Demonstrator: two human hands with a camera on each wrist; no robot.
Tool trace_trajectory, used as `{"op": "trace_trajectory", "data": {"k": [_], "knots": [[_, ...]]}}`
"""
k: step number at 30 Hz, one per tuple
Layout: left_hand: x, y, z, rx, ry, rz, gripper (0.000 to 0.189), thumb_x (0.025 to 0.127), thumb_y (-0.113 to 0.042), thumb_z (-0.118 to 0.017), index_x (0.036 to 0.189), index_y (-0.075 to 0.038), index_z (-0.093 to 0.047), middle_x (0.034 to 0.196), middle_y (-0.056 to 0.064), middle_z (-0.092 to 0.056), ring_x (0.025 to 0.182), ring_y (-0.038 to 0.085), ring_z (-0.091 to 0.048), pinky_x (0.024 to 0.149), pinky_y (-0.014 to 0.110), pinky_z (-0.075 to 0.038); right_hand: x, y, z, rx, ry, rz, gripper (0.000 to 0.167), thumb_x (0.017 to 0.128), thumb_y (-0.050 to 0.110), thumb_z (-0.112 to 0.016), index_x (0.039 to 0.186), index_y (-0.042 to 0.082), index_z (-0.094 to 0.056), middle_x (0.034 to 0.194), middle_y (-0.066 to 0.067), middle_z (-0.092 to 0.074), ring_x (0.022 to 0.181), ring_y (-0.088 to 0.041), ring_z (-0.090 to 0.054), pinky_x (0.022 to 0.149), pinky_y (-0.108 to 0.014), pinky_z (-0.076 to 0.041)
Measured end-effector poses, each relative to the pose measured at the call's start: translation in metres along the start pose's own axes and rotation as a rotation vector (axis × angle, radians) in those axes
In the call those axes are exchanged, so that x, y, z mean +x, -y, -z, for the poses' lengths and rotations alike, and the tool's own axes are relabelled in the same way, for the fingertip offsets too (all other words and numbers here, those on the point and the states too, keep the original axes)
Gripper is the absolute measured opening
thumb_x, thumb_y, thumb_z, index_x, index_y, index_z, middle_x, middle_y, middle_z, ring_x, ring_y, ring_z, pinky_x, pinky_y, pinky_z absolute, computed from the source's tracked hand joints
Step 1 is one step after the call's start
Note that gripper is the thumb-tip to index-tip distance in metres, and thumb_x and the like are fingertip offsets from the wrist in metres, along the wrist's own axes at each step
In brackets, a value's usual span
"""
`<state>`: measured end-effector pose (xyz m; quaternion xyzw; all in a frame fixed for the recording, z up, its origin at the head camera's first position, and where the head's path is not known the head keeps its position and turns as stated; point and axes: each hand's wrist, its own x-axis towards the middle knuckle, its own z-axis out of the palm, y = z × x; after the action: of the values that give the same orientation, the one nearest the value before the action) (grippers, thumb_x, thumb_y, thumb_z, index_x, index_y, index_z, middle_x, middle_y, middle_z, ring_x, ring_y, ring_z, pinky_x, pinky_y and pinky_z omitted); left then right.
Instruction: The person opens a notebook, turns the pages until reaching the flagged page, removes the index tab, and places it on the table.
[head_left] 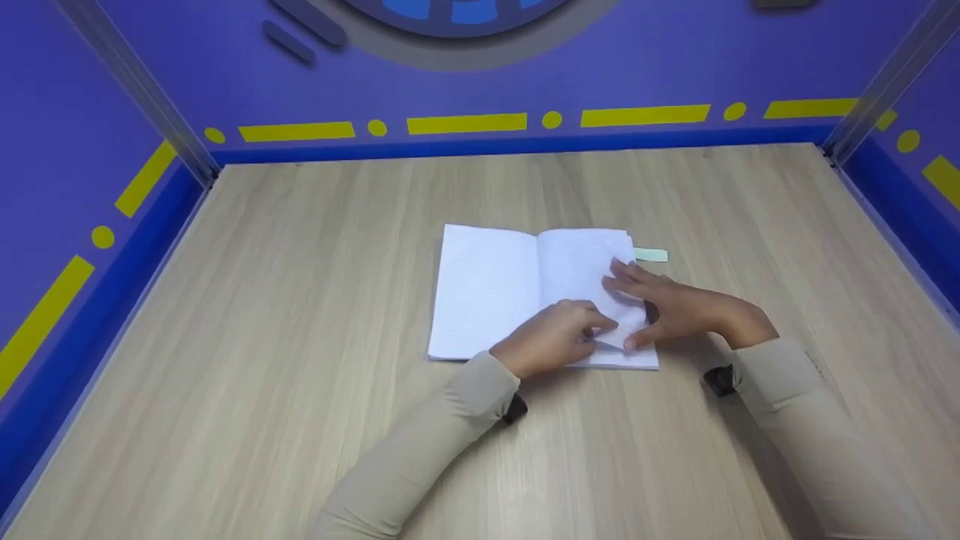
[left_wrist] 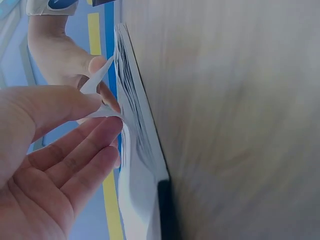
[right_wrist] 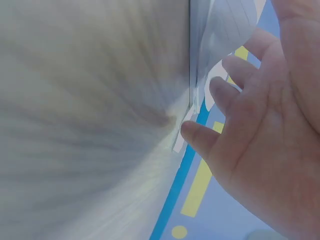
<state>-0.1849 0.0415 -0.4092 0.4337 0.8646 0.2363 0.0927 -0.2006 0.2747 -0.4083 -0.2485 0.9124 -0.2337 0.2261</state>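
An open notebook with white, faintly lined pages lies on the wooden table. Over the lower part of its right side, my left hand pinches a page between thumb and forefinger. That page is lifted and bent up from the stack in the left wrist view. My right hand is at the right edge of the notebook, fingers spread over the page and thumb low near the page's corner. In the right wrist view its fingers look extended and apart. A pale green paper strip sticks out from the right edge.
The wooden table spreads around the notebook on every side. Blue-purple panels with yellow dashes rise along its back, left and right edges. Dark bands sit at both wrists, by the beige sleeves.
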Motion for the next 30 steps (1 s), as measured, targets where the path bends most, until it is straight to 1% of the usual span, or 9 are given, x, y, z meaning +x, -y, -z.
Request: {"op": "trace_trajectory", "data": {"k": [2, 8, 11, 14, 17, 21, 23, 25, 30], "knots": [[-0.001, 0.000, 0.000, -0.004, -0.006, 0.003, 0.034, 0.088, -0.003, -0.060, 0.121, -0.009, -0.067, 0.115, 0.005, -0.069, 0.109, 0.014, -0.063, 0.096, 0.020, -0.047, 0.001, 0.000, 0.000, -0.012, -0.011, -0.001, 0.105, 0.077, 0.050, -0.075, 0.153, 0.008, -0.017, 0.162, -0.015, -0.001, 0.148, -0.038, 0.001, 0.115, -0.062, -0.010], [-0.004, -0.002, 0.003, -0.014, -0.043, 0.009, 0.034, 0.089, -0.002, -0.059, 0.121, -0.009, -0.067, 0.114, 0.004, -0.069, 0.107, 0.013, -0.064, 0.093, 0.019, -0.048, 0.001, 0.000, 0.001, -0.015, -0.043, -0.050, 0.118, 0.073, 0.056, -0.075, 0.155, 0.008, -0.005, 0.163, -0.011, 0.003, 0.149, -0.034, 0.003, 0.117, -0.059, -0.009], [-0.006, 0.000, 0.005, -0.041, -0.081, 0.001, 0.033, 0.089, -0.001, -0.059, 0.121, -0.007, -0.067, 0.115, 0.005, -0.069, 0.107, 0.013, -0.064, 0.093, 0.018, -0.048, -0.001, 0.001, 0.004, -0.010, -0.074, -0.069, 0.122, 0.071, 0.058, -0.075, 0.155, 0.010, 0.001, 0.162, -0.011, 0.007, 0.149, -0.036, 0.003, 0.116, -0.060, -0.008], [-0.008, 0.002, 0.007, -0.080, -0.133, -0.013, 0.035, 0.088, 0.002, -0.058, 0.121, -0.005, -0.066, 0.117, 0.006, -0.069, 0.106, 0.013, -0.065, 0.094, 0.018, -0.048, -0.004, 0.001, 0.011, 0.009, -0.107, -0.074, 0.123, 0.072, 0.055, -0.076, 0.154, 0.012, 0.006, 0.162, -0.012, 0.010, 0.148, -0.038, 0.005, 0.116, -0.062, -0.006], [-0.011, 0.005, 0.009, -0.144, -0.171, -0.009, 0.042, 0.087, 0.004, -0.057, 0.128, -0.005, -0.061, 0.123, 0.007, -0.066, 0.106, 0.013, -0.065, 0.094, 0.018, -0.048, -0.007, 0.000, 0.016, 0.040, -0.149, -0.053, 0.124, 0.073, 0.048, -0.078, 0.154, 0.011, 0.008, 0.161, -0.013, 0.012, 0.148, -0.039, 0.006, 0.115, -0.063, -0.006], [-0.016, 0.007, 0.012, -0.235, -0.216, 0.037, 0.054, 0.089, 0.002, -0.057, 0.141, -0.006, -0.047, 0.125, 0.010, -0.065, 0.107, 0.015, -0.065, 0.094, 0.020, -0.049, -0.007, -0.001, 0.017, 0.071, -0.183, -0.037, 0.125, 0.073, 0.041, -0.081, 0.154, 0.010, 0.009, 0.161, -0.015, 0.014, 0.147, -0.041, 0.007, 0.114, -0.064, -0.008], [-0.018, 0.008, 0.014, -0.276, -0.260, 0.051, 0.058, 0.089, 0.002, -0.058, 0.144, -0.006, -0.042, 0.121, 0.012, -0.066, 0.106, 0.017, -0.066, 0.093, 0.022, -0.051, -0.007, -0.002, 0.016, 0.076, -0.184, -0.042, 0.125, 0.073, 0.040, -0.081, 0.153, 0.009, 0.010, 0.161, -0.016, 0.014, 0.147, -0.040, 0.008, 0.114, -0.063, -0.009], [-0.019, 0.010, 0.016, -0.326, -0.318, 0.058, 0.059, 0.088, 0.003, -0.059, 0.144, -0.004, -0.042, 0.115, 0.015, -0.068, 0.103, 0.019, -0.067, 0.091, 0.022, -0.051, -0.007, -0.003, 0.015, 0.072, -0.184, -0.041, 0.125, 0.073, 0.040, -0.081, 0.153, 0.006, 0.009, 0.160, -0.017, 0.014, 0.147, -0.040, 0.008, 0.115, -0.062, -0.009], [-0.023, 0.019, 0.024, -0.470, -0.479, 0.088, 0.059, 0.083, 0.007, -0.061, 0.139, -0.001, -0.047, 0.103, 0.018, -0.068, 0.092, 0.023, -0.068, 0.085, 0.020, -0.053, -0.006, -0.005, 0.012, 0.071, -0.180, -0.031, 0.125, 0.073, 0.042, -0.081, 0.153, 0.006, 0.009, 0.160, -0.018, 0.014, 0.148, -0.039, 0.008, 0.115, -0.061, -0.009]]}}
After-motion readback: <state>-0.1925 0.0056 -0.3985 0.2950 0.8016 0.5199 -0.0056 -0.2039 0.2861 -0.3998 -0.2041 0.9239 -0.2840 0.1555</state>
